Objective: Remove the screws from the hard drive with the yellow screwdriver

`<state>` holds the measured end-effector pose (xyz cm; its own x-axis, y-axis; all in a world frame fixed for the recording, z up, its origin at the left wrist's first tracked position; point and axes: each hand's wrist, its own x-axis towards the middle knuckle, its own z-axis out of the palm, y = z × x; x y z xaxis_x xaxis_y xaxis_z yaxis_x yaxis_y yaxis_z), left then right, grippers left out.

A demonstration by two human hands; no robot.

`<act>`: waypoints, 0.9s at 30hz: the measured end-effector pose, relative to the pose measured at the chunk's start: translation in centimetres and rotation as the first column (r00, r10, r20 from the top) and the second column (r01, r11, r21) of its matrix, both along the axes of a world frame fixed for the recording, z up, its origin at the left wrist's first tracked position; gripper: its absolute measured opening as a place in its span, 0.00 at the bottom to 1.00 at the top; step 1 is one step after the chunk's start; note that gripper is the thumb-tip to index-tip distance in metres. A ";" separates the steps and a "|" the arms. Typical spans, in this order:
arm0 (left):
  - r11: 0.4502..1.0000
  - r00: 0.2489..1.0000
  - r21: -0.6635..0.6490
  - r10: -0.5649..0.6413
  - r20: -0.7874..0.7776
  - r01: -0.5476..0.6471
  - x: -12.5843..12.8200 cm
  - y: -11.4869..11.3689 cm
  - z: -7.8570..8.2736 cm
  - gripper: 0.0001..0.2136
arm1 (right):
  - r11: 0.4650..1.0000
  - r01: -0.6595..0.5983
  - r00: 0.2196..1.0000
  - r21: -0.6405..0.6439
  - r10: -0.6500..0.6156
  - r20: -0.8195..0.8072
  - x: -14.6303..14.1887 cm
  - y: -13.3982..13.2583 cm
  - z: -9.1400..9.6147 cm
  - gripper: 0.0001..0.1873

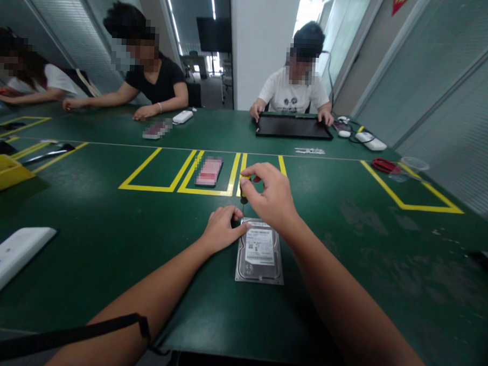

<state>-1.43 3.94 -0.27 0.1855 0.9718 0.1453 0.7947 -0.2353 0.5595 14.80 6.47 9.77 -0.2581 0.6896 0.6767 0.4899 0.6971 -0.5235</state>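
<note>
A silver hard drive [259, 254] with a white label lies flat on the green table in front of me. My right hand [270, 197] pinches the top of a small yellow and black screwdriver [244, 194] held upright. Its thin shaft points down at the far left corner of the drive; whether the tip sits in a screw is too small to tell. My left hand [222, 229] grips that same corner, thumb on the drive's top and fingers beside the shaft.
Beyond the drive, a phone [209, 172] lies inside yellow tape markings. Left are a white device [12, 262] and a yellow bin [5, 175]; right are red-handled scissors [385, 166]. Across the table a person holds a black panel [295, 127]; two others sit left.
</note>
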 end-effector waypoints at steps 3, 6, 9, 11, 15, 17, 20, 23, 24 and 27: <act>1.000 1.000 0.003 0.000 0.004 0.000 0.0 0.0 -0.1 0.14 | 1.000 0.010 1.000 0.011 -0.010 0.006 0.0 0.1 0.0 0.06; 1.000 1.000 0.003 0.001 -0.001 -0.001 0.0 0.1 -0.2 0.13 | 1.000 0.013 1.000 -0.008 -0.012 0.019 0.0 0.1 0.0 0.05; 1.000 1.000 -0.002 0.001 -0.008 -0.002 -0.1 0.1 -0.2 0.13 | 0.999 0.018 1.000 -0.027 -0.018 0.014 0.0 0.1 0.0 0.06; 1.000 1.000 0.001 0.001 -0.006 -0.001 -0.1 0.1 -0.2 0.13 | 0.999 0.030 0.999 -0.034 -0.030 0.012 -0.1 0.0 0.0 0.07; 1.000 1.000 -0.005 0.007 -0.002 -0.007 0.0 0.0 -0.1 0.13 | 1.000 0.009 1.000 0.007 -0.009 -0.007 -0.1 0.0 0.0 0.05; 1.000 1.000 -0.010 0.008 -0.001 -0.008 0.0 0.0 0.0 0.13 | 1.000 0.009 1.000 0.018 -0.009 -0.006 -0.1 0.1 0.0 0.05; 1.000 1.000 -0.007 0.008 0.001 -0.008 0.0 -0.1 0.1 0.13 | 1.000 0.013 1.000 0.007 -0.013 0.016 0.0 0.2 0.0 0.04; 1.000 1.000 -0.005 0.002 0.004 -0.002 0.0 0.0 0.0 0.13 | 1.000 0.006 1.000 0.011 -0.006 0.012 0.0 0.2 -0.1 0.05; 1.000 1.000 -0.005 0.000 0.005 0.000 0.0 0.0 0.0 0.13 | 1.000 0.009 1.000 0.011 -0.009 0.007 0.0 0.2 -0.1 0.06; 1.000 1.000 -0.001 -0.002 0.009 0.002 0.0 0.0 0.0 0.13 | 1.000 0.017 1.000 0.006 -0.017 0.002 0.0 0.1 -0.1 0.07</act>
<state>-1.43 3.95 -0.26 0.1860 0.9717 0.1456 0.7895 -0.2360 0.5666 14.79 6.59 9.63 -0.2478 0.6897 0.6804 0.5030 0.6918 -0.5181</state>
